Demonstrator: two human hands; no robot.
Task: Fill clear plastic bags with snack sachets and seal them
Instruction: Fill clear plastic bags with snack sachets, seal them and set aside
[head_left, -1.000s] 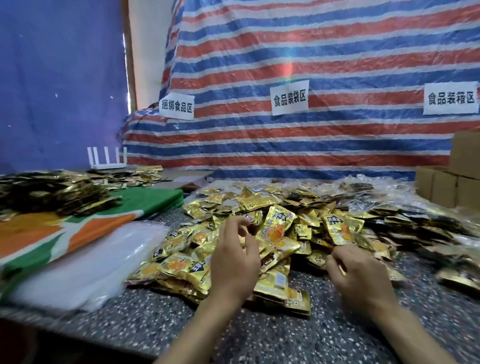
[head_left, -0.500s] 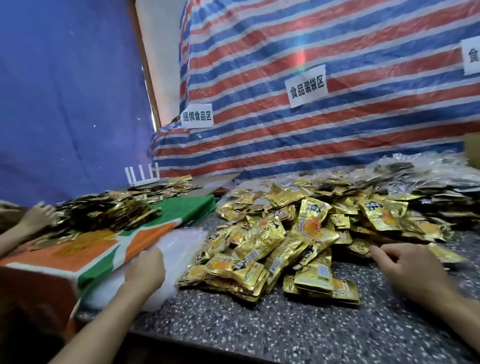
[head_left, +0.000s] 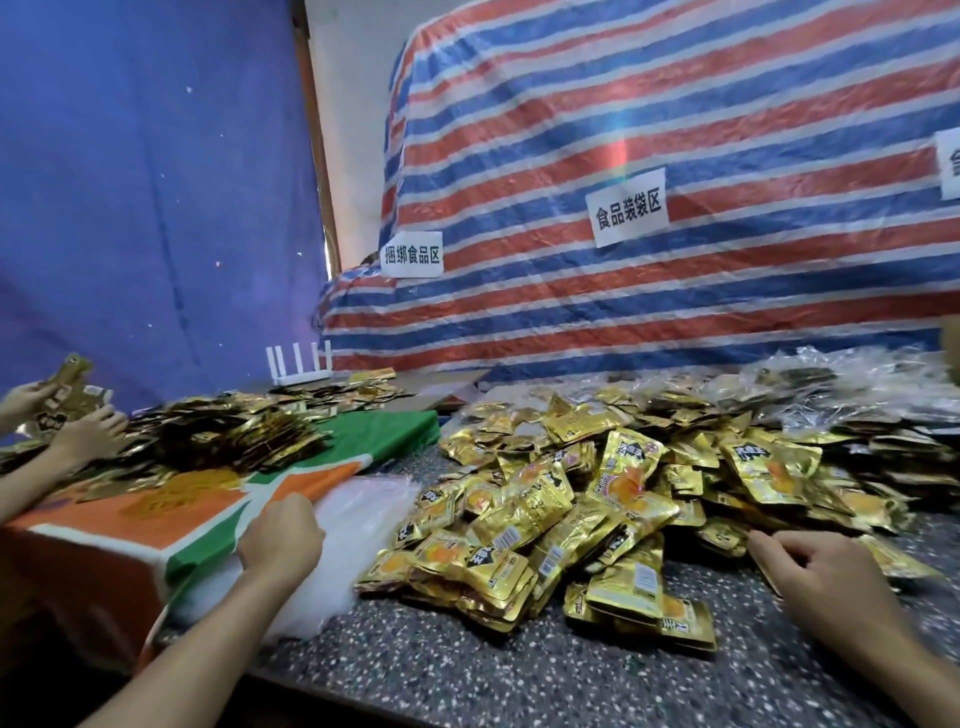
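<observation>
Left hand (head_left: 283, 540) curls on the clear bag stack (head_left: 363, 519) beside the sachet pile (head_left: 597, 509), grasp unclear; right hand (head_left: 826, 577) rests released by the pile; slick bags could cling, lifting several at once

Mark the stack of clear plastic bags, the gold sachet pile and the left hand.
stack of clear plastic bags (head_left: 366, 519): head view, bare top sheet.
gold sachet pile (head_left: 597, 512): head view, a sachet mid-pile.
left hand (head_left: 280, 538): head view, back of the hand.
</observation>
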